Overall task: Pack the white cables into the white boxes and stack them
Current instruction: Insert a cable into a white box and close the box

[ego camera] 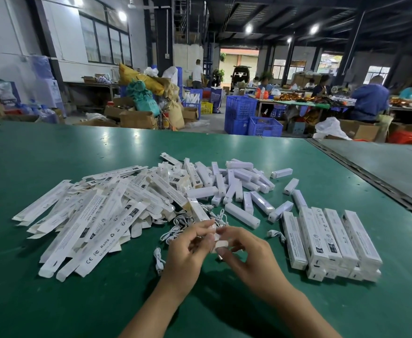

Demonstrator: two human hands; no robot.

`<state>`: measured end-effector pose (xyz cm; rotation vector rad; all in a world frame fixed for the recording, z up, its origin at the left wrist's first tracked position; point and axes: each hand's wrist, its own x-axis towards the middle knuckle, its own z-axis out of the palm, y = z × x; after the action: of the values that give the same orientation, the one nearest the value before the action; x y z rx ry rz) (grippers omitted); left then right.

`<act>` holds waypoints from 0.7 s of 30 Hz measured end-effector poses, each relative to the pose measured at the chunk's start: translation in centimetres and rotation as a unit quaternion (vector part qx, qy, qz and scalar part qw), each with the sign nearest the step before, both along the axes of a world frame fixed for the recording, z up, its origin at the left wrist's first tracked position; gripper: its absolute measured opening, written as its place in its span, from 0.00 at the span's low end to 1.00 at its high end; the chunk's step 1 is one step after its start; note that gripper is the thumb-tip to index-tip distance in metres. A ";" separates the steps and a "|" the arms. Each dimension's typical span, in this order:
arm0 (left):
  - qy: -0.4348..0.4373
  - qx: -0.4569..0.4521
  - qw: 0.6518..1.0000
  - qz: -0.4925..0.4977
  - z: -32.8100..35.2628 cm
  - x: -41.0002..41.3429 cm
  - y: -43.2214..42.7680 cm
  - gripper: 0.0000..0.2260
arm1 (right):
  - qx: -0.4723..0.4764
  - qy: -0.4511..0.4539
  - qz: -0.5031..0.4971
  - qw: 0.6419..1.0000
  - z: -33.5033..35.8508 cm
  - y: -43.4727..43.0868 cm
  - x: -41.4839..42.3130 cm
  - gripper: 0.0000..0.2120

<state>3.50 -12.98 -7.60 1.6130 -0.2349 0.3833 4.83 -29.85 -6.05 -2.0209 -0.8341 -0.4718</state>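
A white cable (pixel 217 241), bunched small, is pinched between the fingertips of both hands just above the green worktop (pixel 53 301): the left hand (pixel 187 250) grips it from the left and the right hand (pixel 246 254) from the right. More loose cables (pixel 178 222) are strewn just beyond the hands. A heap of flattened white boxes (pixel 90 215) is spread to the left, and white bar-shaped units (pixel 236 186) are scattered behind. Filled white boxes (pixel 331 242) are stacked side by side on the right.
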 end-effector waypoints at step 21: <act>-0.015 -0.004 1.000 0.026 -0.1 0.0 -0.2 0.09 | 0.062 -0.040 -0.006 0.997 0.0 0.3 -0.1 0.05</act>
<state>3.51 -13.22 -7.75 1.6085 -0.2130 0.4484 4.75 -29.53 -6.07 -1.9044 -0.8207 -0.6013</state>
